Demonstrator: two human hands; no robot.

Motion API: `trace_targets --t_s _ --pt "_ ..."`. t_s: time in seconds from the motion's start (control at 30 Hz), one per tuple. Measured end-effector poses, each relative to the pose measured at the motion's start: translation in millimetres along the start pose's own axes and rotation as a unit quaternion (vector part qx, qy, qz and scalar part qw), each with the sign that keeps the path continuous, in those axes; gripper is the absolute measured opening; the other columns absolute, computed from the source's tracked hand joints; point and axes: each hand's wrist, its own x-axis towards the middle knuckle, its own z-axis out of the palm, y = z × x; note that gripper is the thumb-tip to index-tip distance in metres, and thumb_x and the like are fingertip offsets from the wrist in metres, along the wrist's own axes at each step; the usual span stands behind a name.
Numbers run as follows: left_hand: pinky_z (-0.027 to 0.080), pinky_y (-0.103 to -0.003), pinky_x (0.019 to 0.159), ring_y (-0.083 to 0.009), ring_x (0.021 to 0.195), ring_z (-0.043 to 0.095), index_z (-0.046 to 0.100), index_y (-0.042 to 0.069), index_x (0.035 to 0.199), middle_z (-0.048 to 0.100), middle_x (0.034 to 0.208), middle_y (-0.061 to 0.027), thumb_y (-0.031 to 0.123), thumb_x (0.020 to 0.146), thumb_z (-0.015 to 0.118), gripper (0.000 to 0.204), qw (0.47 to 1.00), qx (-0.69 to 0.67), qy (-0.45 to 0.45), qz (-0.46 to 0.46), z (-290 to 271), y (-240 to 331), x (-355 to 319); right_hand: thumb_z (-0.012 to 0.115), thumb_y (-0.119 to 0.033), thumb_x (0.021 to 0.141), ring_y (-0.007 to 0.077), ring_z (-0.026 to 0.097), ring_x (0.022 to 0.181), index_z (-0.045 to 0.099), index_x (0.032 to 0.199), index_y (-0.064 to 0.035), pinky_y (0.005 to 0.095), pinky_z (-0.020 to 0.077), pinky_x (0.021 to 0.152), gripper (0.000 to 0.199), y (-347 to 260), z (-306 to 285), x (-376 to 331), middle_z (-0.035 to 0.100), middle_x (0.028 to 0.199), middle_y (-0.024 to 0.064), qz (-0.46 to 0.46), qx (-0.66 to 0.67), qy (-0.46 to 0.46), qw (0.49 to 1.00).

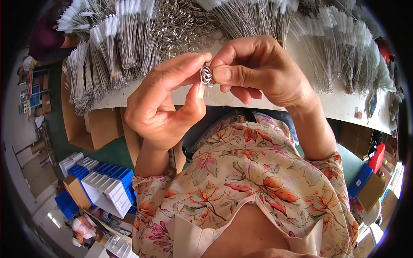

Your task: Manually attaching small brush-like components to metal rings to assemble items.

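Observation:
Several small shiny metal split rings [206,75] are bunched together between my hands, raised above the table's near edge. My right hand [269,71] pinches them from the right between thumb and bent forefinger, its other fingers curled beneath. From the left, my left hand [165,96] closes on the bunch, with thumb tip at its lower side and fingers curved round it; the exact contact of those fingertips is partly hidden. Beyond my hands lies a loose heap of similar metal rings [185,28] on the white table [223,99].
Bundles of wire brushes with white bristles stand at the left [116,47], the back middle [258,19] and the right [344,47]. An open cardboard box [92,129] is below the table's left side, near blue and white plastic bins [107,187]. Other people are at the far left.

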Motion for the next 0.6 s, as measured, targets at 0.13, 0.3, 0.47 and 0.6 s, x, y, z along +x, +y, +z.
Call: trace_targets --t_s 0.13,0.3,0.47,0.6 --pt "0.054 -0.027 0.067 -0.0215 0.081 0.064 0.061 -0.006 0.097 0.063 0.095 -0.0172 -0.009 0.071 0.061 0.026 0.999 0.032 0.0 0.031 -4 -4 -2 0.064 -0.012 0.081 0.0082 0.055 0.058 0.067 0.084 -0.0054 0.0193 0.0418 0.049 0.008 9 5 -2 0.061 0.069 0.0015 -0.106 -0.127 0.056 0.985" --pt "0.052 -0.024 0.068 -0.0156 0.082 0.063 0.062 -0.007 0.096 0.064 0.095 -0.0155 -0.01 0.07 0.062 0.026 0.978 0.134 -0.116 0.113 -15 -9 5 0.065 -0.007 0.077 0.0066 0.052 0.057 0.065 0.081 -0.0014 0.0205 0.0392 0.048 0.006 9 4 -5 0.058 0.066 0.0026 -0.274 -0.376 0.094 0.88" --pt "0.053 -0.027 0.073 -0.0187 0.082 0.063 0.058 -0.01 0.101 0.062 0.095 -0.0183 -0.01 0.076 0.055 0.026 0.975 -0.153 -0.074 -0.14 -15 0 6 0.062 -0.011 0.082 0.0074 0.052 0.054 0.064 0.083 -0.0012 0.0202 0.04 0.048 0.01 8 4 -8 0.059 0.068 0.0029 -0.153 -0.214 0.049 0.963" --pt "0.054 -0.027 0.073 -0.0166 0.082 0.062 0.056 -0.009 0.103 0.062 0.094 -0.0183 -0.008 0.079 0.052 0.025 0.942 -0.22 -0.09 -0.237 -20 -1 10 0.058 -0.016 0.086 0.0046 0.048 0.053 0.061 0.087 -0.0015 0.0178 0.038 0.048 0.015 8 8 -10 0.058 0.071 0.0005 0.003 0.005 0.008 1.0"
